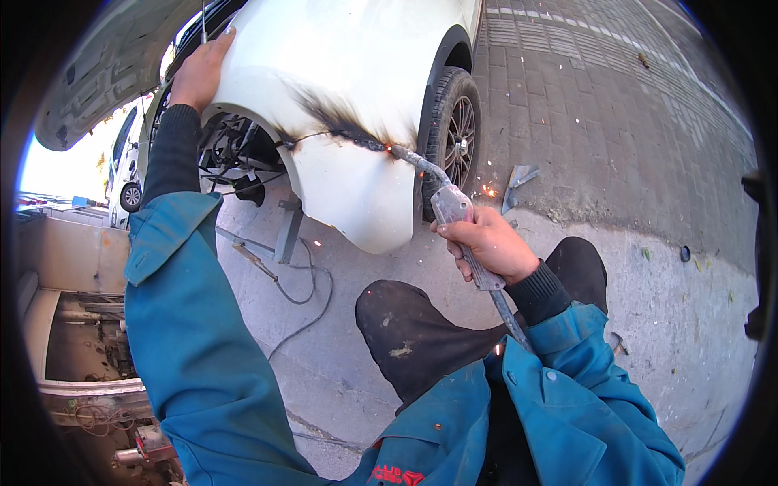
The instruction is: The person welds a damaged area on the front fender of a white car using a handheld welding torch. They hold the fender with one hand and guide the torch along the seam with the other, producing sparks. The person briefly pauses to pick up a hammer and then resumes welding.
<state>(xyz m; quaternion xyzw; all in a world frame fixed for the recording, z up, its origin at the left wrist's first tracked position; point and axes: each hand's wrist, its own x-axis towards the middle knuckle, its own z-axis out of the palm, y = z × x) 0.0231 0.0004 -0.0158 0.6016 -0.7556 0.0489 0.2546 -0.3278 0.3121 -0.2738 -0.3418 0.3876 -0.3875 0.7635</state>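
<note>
In front of me is the white front fender [340, 190] of a car, with a dark scorched seam running across it. My right hand [492, 247] is wrapped round the handle of a welding torch [454, 206], whose bent neck reaches up to the seam. The tip glows orange at the fender, near the wheel-side edge, and sparks fly below it. My left hand [200, 71] rests on the upper left edge of the fender, fingers laid along it. Whether those fingers grip the edge underneath is hidden.
Behind the fender's edge stands the car's wheel [458, 134]. A raised hood [101, 69] hangs at upper left. On the concrete lie a grey cable [324, 300] and a bent metal scrap [519, 185]. A metal stand [288, 231] sits under the fender; an opened vehicle body [81, 324] is at left.
</note>
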